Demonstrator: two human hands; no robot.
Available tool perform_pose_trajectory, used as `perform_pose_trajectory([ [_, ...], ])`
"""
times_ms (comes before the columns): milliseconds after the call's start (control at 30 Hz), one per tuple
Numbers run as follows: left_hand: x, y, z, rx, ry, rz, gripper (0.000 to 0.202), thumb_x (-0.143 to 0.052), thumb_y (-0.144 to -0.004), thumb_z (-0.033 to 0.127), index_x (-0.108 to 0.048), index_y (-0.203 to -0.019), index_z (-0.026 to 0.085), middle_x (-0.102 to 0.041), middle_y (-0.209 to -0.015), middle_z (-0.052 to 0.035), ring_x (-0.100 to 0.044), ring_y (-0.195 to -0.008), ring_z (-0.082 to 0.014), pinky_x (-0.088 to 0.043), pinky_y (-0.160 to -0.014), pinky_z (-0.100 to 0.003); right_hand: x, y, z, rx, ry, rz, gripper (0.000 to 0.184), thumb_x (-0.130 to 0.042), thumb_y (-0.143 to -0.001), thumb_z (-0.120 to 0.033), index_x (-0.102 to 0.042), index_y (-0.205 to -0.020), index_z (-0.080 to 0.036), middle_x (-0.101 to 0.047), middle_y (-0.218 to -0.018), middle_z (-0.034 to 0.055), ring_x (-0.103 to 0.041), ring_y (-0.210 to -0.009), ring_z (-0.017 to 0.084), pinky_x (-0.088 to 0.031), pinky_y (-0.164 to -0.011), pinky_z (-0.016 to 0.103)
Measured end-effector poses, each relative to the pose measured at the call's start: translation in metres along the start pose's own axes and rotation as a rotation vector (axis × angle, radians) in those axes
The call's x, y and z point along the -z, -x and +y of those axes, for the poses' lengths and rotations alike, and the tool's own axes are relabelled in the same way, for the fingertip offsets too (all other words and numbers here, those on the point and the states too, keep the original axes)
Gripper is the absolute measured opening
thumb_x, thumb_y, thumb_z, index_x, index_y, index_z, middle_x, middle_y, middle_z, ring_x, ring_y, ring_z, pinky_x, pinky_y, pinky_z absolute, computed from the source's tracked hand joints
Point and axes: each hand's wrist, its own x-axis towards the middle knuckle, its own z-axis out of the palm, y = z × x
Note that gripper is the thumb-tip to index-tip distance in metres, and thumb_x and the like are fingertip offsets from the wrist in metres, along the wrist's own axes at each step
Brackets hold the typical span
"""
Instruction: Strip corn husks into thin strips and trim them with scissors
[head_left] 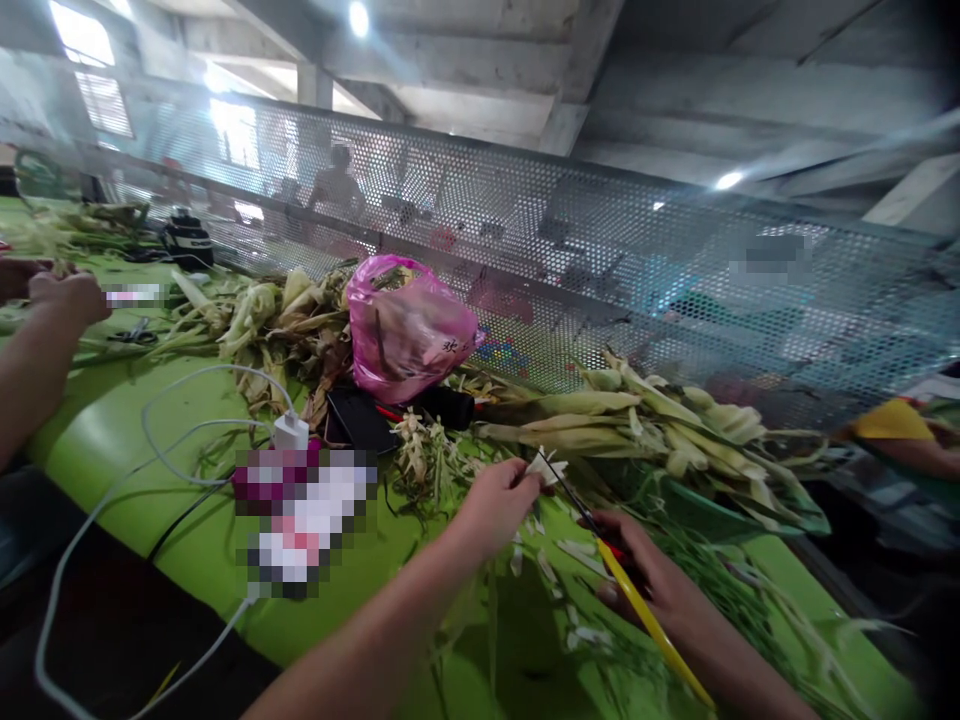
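My left hand (495, 505) pinches a small pale flower bud (546, 468) over the green table (112, 440). My right hand (651, 580) grips yellow-handled scissors (637, 600) whose dark blades reach up to the bud. Trimmed pale petals and green stems lie scattered under both hands.
A pink plastic bag (409, 325) sits behind heaps of green-white flower stalks (637, 415). A white charger with cable (291, 430), a black phone (360, 420) and a perforated metal screen (600, 260) are near. Another person's hands (64, 295) work at far left; a sleeve (896, 425) at right.
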Motion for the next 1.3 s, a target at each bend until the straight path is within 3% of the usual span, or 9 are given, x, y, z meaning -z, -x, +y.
perform_pose_trajectory([
  [300,-0.001,0.0,-0.003,0.017,0.047,-0.047,0.024,-0.045,-0.088,0.024,-0.043,-0.065,0.019,-0.036,-0.052,0.006,-0.03,-0.049,-0.009,-0.019,-0.051,-0.025,-0.004,-0.007,0.007,0.016,-0.048,0.063,0.047,-0.067,-0.074,-0.052,-0.06,-0.11,-0.022,-0.07,-0.101,0.0083,-0.067,-0.085,0.025,-0.054,-0.074,0.032],
  [767,-0.001,0.001,-0.003,-0.006,0.182,-0.051,0.028,-0.047,-0.089,0.034,-0.041,-0.065,0.02,-0.038,-0.048,0.0068,-0.029,-0.045,-0.0079,-0.019,-0.05,-0.025,-0.002,-0.009,0.024,0.025,-0.05,0.122,0.042,-0.068,-0.072,-0.052,-0.068,-0.101,-0.022,-0.072,-0.093,0.0063,-0.067,-0.076,0.023,-0.053,-0.064,0.027],
  [967,0.002,0.0,-0.002,-0.021,0.193,-0.104,0.026,-0.047,-0.088,0.037,-0.049,-0.07,0.018,-0.034,-0.048,0.0072,-0.025,-0.045,-0.008,-0.017,-0.049,-0.026,-0.005,-0.006,0.018,0.041,-0.089,0.227,0.046,-0.064,-0.072,-0.06,-0.069,-0.101,-0.025,-0.072,-0.091,0.006,-0.063,-0.067,0.02,-0.05,-0.057,0.026],
  [1200,0.003,0.0,-0.002,0.001,0.16,-0.151,0.03,-0.048,-0.087,0.043,-0.054,-0.074,0.016,-0.033,-0.049,0.0077,-0.025,-0.046,-0.008,-0.016,-0.05,-0.026,-0.004,0.0,0.02,0.008,-0.051,0.247,0.041,-0.062,-0.074,-0.057,-0.069,-0.094,-0.023,-0.065,-0.068,0.0032,-0.061,-0.058,0.019,-0.047,-0.05,0.025],
  [1300,0.004,0.0,-0.002,-0.005,0.173,-0.14,0.028,-0.046,-0.088,0.039,-0.054,-0.074,0.016,-0.032,-0.048,0.008,-0.025,-0.046,-0.0081,-0.017,-0.05,-0.026,0.001,-0.001,0.023,-0.042,-0.04,0.237,0.043,-0.062,-0.075,-0.057,-0.067,-0.1,-0.022,-0.068,-0.069,0.004,-0.066,-0.06,0.022,-0.051,-0.052,0.027],
])
